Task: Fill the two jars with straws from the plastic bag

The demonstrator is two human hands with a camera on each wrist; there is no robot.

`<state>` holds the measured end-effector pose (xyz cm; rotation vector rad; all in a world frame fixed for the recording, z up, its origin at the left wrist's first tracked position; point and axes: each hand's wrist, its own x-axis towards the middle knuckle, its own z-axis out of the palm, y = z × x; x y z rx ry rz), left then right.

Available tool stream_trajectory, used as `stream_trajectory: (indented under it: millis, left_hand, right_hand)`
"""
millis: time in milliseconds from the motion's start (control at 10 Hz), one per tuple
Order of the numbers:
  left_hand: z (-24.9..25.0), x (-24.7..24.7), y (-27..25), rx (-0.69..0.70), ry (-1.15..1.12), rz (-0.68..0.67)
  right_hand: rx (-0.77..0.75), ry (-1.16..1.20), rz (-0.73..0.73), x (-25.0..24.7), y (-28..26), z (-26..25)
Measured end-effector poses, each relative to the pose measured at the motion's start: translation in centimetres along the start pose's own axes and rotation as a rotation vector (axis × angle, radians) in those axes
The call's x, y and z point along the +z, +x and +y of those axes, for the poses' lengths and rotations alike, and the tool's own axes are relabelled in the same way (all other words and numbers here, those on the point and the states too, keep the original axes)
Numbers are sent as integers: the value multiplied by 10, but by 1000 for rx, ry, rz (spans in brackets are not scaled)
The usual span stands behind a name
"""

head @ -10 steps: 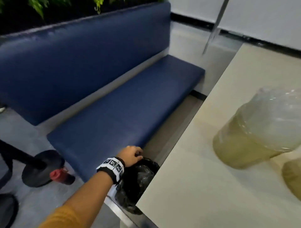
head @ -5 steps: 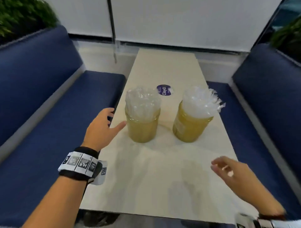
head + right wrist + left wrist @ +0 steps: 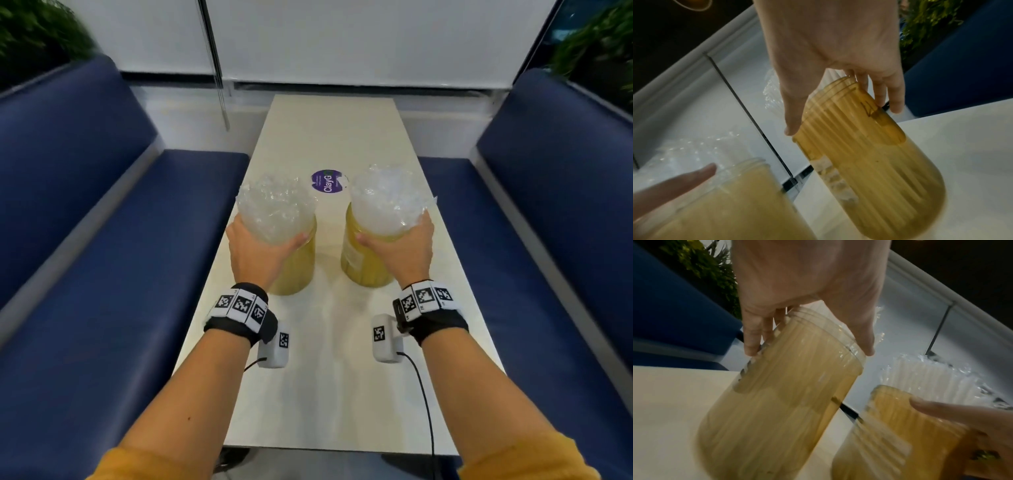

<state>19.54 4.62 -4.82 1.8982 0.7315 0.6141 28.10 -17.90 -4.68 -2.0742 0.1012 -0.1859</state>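
On the table (image 3: 329, 394), the left hand (image 3: 255, 255) grasps the straw-packed left jar (image 3: 296, 265) while the right hand (image 3: 399, 250) grasps the right jar (image 3: 361, 263), both near the purple sticker (image 3: 327, 182).

Bright even head view, wide-angle edge bending, wrist views dim, grainy, motion-blurred

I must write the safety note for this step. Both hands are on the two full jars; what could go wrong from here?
1. The wrapped straws stand high above each rim, so a tilted jar could spill them.
2. The left hand and right hand hold near the rims over slick wrappers; a grip may slip.
3. The left jar stands near the table edge.
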Motion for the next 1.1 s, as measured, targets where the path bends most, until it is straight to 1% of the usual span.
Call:
stream_trajectory:
  millis: [100,200,300,600,700,800,900,1000,1100]
  left_hand:
    - [1,16,1,2,41,24]
    - [4,32,9,41,33,56]
    - [8,49,22,46,42,72]
    - [20,91,84,31,66,45]
    - [22,99,95,24,80,22]
    - [27,98,102,10,78,-52]
    - [33,89,103,-39,118,-141]
    - [30,79,91,-94,112,-179]
    - [6,61,68,-128,130,-170]
  right_hand:
    - [-10,-46,-14,14,1,-1]
    - [-20,-29,-27,28,6,-4]
    - [-39,-21,-8,39,19,-5]
    - [-31,-62,-25,58,85,-10]
    - [-24,-74,-43,61,98,-14]
    - [0,-81,-77,60,106,-19]
    - [38,-62,-138,56,102,-23]
    - [37,-5,-183,48,93,-14]
    - [51,-32,-220,30,72,-2]
